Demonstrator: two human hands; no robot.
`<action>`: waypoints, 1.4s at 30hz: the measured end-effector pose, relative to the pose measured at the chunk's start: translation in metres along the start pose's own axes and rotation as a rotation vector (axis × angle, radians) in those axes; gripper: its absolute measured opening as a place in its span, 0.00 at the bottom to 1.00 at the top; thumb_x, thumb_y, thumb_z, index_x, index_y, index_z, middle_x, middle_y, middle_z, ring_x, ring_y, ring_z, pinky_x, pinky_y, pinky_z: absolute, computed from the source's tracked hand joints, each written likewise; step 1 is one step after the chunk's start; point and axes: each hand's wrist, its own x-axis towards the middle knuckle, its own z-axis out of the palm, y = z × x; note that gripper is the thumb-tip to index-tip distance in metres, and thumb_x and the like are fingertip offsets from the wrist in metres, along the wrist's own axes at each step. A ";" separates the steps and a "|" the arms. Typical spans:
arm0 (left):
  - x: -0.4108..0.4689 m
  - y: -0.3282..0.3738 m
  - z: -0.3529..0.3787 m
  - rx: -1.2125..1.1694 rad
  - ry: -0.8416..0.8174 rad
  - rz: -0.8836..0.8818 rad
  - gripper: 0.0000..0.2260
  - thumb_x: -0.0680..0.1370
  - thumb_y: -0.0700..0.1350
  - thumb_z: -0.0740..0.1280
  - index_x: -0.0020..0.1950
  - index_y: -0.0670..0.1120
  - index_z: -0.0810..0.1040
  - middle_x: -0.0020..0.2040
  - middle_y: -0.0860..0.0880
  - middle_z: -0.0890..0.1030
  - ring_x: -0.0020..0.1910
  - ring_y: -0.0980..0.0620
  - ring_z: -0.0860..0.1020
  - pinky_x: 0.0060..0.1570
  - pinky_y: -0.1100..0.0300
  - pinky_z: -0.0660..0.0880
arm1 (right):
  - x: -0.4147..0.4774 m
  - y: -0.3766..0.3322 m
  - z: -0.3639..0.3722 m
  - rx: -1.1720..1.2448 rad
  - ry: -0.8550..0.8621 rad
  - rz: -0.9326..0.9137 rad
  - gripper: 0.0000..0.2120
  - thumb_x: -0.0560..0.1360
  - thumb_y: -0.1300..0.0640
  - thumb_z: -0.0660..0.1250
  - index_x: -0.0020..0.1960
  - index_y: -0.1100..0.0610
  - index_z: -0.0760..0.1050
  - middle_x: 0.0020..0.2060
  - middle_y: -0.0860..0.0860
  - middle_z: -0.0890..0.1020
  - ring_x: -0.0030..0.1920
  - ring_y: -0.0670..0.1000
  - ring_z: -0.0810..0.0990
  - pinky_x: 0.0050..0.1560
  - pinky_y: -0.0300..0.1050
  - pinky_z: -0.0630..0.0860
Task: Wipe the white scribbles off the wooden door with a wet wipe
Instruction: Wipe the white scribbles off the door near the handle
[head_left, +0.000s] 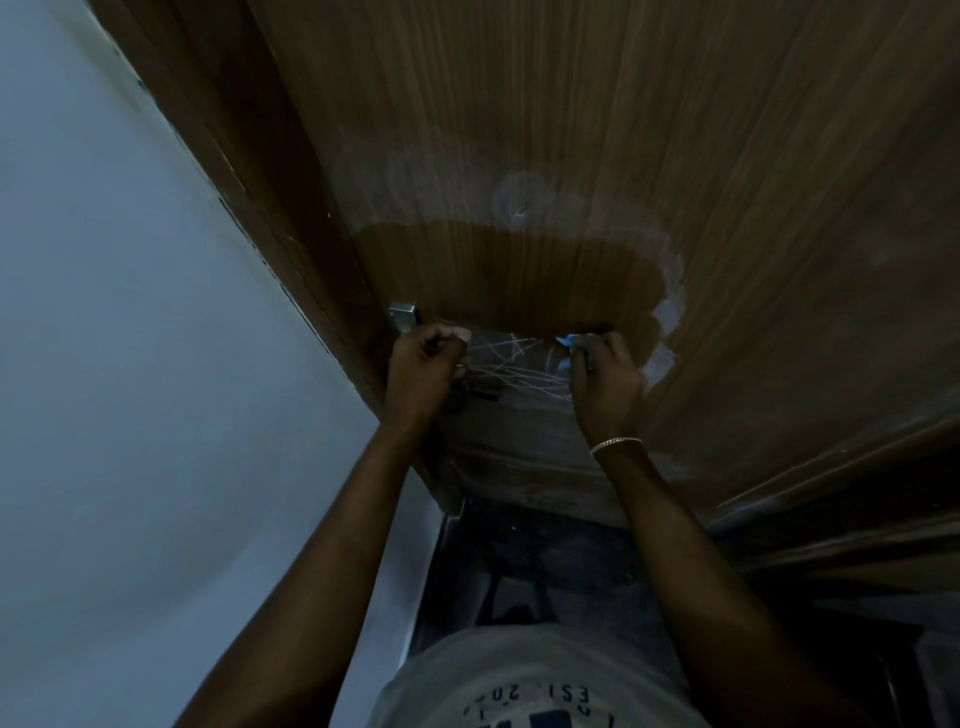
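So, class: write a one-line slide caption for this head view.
Right hand presses a wet wipe to white scribbles on a wooden door; left hand steadies.

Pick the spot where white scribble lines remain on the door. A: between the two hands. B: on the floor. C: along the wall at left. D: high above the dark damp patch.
A: the thin white scribbles show on the door between the left hand and the right hand, just below the dark damp patch.
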 end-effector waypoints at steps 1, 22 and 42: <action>0.000 0.000 -0.001 0.001 0.000 0.000 0.06 0.81 0.43 0.66 0.50 0.45 0.82 0.45 0.48 0.84 0.44 0.50 0.84 0.45 0.58 0.82 | -0.003 -0.002 0.004 -0.012 -0.040 -0.005 0.06 0.78 0.61 0.65 0.52 0.58 0.81 0.51 0.52 0.79 0.45 0.50 0.80 0.44 0.43 0.77; -0.006 0.003 -0.043 0.001 0.051 -0.015 0.06 0.81 0.42 0.65 0.50 0.46 0.83 0.46 0.50 0.84 0.44 0.57 0.83 0.44 0.64 0.81 | -0.005 -0.043 0.035 -0.062 -0.181 -0.011 0.08 0.80 0.62 0.62 0.55 0.63 0.78 0.54 0.58 0.77 0.42 0.55 0.79 0.40 0.49 0.78; 0.006 0.001 -0.075 -0.050 0.060 -0.031 0.07 0.80 0.42 0.67 0.52 0.40 0.82 0.46 0.46 0.84 0.42 0.56 0.83 0.43 0.64 0.80 | -0.004 -0.069 0.060 -0.107 -0.188 -0.045 0.07 0.79 0.62 0.64 0.52 0.62 0.80 0.50 0.58 0.78 0.39 0.59 0.80 0.36 0.51 0.78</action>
